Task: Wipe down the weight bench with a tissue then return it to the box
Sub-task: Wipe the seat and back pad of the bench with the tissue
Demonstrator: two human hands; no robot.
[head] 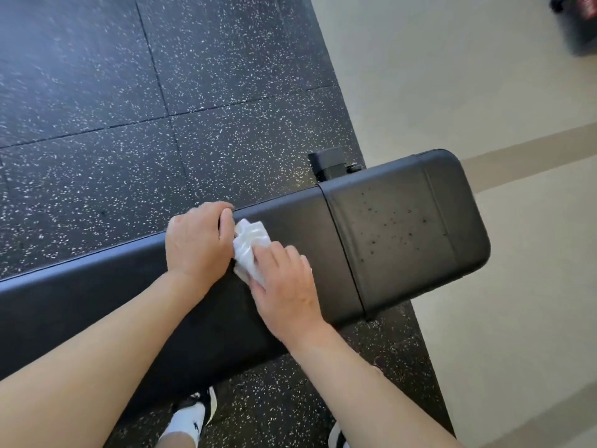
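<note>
Head view, looking down; black padded weight bench [290, 240] runs diagonally from lower left to upper right across the frame; a seam divides the long pad from the shorter end pad [407, 227] at right; small dark specks are scattered on that end pad.

Tissue [250, 245], white and crumpled, lies on the long pad just left of the seam, between the two hands and touching both.

Right hand [284, 282]: palm down on the bench top, fingers laid fairly straight over the tissue and pressing it against the pad; no curl around it visible; part of the tissue is hidden under the fingers.

Left hand [197, 240]: rests on the far edge of the bench, fingers bent over that edge; fingertips hidden behind the pad; thumb side touches the tissue; cannot tell whether it pinches the tissue or only grasps the bench edge.

Both forearms bare, entering from the bottom of the frame.

Black metal frame part [329, 164] shows behind the bench near the seam; speckled black rubber floor [129, 92] under the bench; pale smooth floor [484, 76] to the right; a foot in a white sock [189, 418] and dark-and-white shoe at the bottom edge; a blurred dark object [581, 24] at top right, not identifiable.
</note>
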